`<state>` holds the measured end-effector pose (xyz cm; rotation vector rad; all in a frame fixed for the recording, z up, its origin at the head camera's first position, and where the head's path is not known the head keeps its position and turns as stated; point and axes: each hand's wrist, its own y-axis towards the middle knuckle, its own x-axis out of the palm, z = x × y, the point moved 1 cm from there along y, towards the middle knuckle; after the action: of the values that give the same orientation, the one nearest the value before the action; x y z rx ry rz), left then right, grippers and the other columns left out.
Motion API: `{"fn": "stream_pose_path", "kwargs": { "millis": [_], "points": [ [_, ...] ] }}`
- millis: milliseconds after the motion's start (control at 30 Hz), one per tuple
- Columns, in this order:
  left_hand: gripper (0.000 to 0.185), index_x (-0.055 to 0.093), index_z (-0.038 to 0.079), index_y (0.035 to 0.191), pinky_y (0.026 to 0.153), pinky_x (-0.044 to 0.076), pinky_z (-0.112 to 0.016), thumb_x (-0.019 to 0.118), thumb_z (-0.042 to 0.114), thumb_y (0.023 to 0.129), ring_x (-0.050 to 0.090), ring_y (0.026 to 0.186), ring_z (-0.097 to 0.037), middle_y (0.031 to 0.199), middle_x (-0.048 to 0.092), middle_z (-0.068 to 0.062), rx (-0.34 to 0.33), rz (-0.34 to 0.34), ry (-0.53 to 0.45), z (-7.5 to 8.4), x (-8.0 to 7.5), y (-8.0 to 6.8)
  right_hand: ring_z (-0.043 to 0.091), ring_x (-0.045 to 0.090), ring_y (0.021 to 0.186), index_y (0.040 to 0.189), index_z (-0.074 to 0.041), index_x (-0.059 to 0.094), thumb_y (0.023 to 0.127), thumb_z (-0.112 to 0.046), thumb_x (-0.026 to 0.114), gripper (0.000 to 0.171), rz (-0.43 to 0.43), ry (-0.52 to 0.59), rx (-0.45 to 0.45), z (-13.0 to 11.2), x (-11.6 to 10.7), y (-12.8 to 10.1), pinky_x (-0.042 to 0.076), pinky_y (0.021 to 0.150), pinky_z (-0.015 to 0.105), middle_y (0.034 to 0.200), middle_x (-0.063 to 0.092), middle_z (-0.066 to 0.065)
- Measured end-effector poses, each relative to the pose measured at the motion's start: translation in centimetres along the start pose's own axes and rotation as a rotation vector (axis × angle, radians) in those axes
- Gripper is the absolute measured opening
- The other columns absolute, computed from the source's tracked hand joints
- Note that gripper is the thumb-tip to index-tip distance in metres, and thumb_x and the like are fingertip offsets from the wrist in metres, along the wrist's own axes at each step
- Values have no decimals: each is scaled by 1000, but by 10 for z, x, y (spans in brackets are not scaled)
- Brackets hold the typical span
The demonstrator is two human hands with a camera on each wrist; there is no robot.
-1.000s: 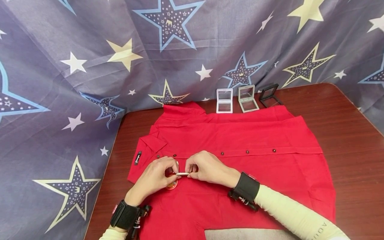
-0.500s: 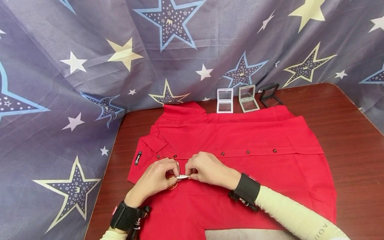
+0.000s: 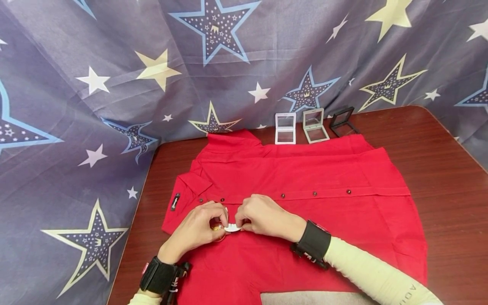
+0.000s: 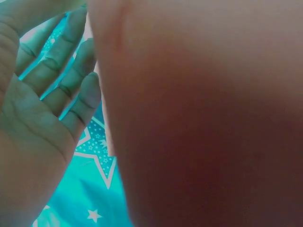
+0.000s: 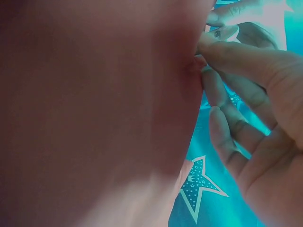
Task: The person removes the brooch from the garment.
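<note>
A red button-up shirt [image 3: 305, 237] lies spread on the table. Over its chest, just below the button strip, both hands meet at a small flat white piece [image 3: 231, 228] with a bumpy upper edge. My left hand [image 3: 196, 222] pinches its left end between thumb and fingers. From the other side, my right hand [image 3: 264, 216] pinches the right end. A round orange-gold badge [image 3: 218, 238] shows partly beneath the left fingers. In the right wrist view the right fingertips sit right at the shirt cloth, which fills much of that frame.
Three small display frames stand at the back of the table: a white frame [image 3: 285, 128], a pale green frame [image 3: 315, 125] and a black frame [image 3: 343, 121]. Behind them hangs a star-patterned curtain [image 3: 244, 67]. Brown tabletop [image 3: 453, 190] shows at the right.
The white piece has tipped from nearly edge-on, so more of its white surface shows, and it sits slightly lower. Both hands stay almost in place, the right shifting slightly down.
</note>
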<state>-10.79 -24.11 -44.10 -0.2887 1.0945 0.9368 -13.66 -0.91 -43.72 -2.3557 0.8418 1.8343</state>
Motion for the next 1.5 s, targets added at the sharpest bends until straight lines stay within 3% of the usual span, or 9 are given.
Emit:
{"fn": "stream_pose_path", "kwargs": {
  "millis": [167, 533, 967, 1500],
  "points": [
    [34, 65, 27, 77, 73, 49, -25, 89, 5, 67, 55, 87, -3, 90, 62, 19, 13, 9, -5, -2, 2, -2, 7, 61, 85, 86, -28, 79, 80, -18, 88, 14, -10, -54, -36, 0, 1, -1, 45, 79, 26, 88, 73, -17],
    [36, 66, 27, 74, 77, 45, -19, 92, 4, 66, 55, 88, 0, 89, 64, 18, 55, 12, -24, -1, 2, -1, 5, 62, 87, 90, -28, 80, 84, -24, 86, 10, -28, -58, -40, 2, 3, -1, 44, 79, 25, 91, 73, -17],
    [33, 70, 27, 75, 75, 48, -20, 93, 6, 66, 55, 90, 0, 91, 65, 17, 43, 17, -29, -1, 0, -1, 3, 60, 84, 110, -28, 81, 86, -26, 85, 25, -32, 61, 15, 6, 4, -1, 46, 74, 24, 101, 75, -16],
    [32, 72, 27, 74, 72, 49, -20, 95, 7, 66, 55, 88, 0, 85, 64, 23, 42, 24, -47, 0, -2, 0, -1, 57, 90, 113, -29, 81, 89, -20, 82, 26, -59, 162, 25, 8, 3, -1, 47, 75, 16, 101, 72, -18]
  ]
}}
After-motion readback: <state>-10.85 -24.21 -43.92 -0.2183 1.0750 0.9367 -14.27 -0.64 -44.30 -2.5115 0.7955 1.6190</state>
